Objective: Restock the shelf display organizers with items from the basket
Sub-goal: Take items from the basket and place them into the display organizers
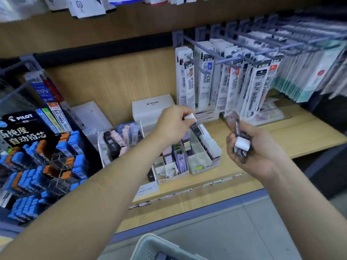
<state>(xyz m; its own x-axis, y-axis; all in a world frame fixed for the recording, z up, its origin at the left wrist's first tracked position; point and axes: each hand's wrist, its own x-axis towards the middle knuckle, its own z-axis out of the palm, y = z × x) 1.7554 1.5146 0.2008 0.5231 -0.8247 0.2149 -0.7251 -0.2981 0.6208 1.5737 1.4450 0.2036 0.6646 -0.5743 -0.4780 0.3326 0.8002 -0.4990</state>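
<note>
Head view shows my left hand (173, 124) pinching one lead case (194, 125) by its white cap, tip down over the organizer (201, 162) on the shelf (281, 132). My right hand (255, 152) grips a bundle (241, 143) of spares. I'd line the case up with the row's gap, lower it straight, then let go. The basket (150, 246) sits below.

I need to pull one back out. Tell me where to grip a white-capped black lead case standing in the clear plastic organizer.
Pinch its white cap from above. The cases stand on end, packed in a row in the clear plastic organizer, so only their caps show.
</note>
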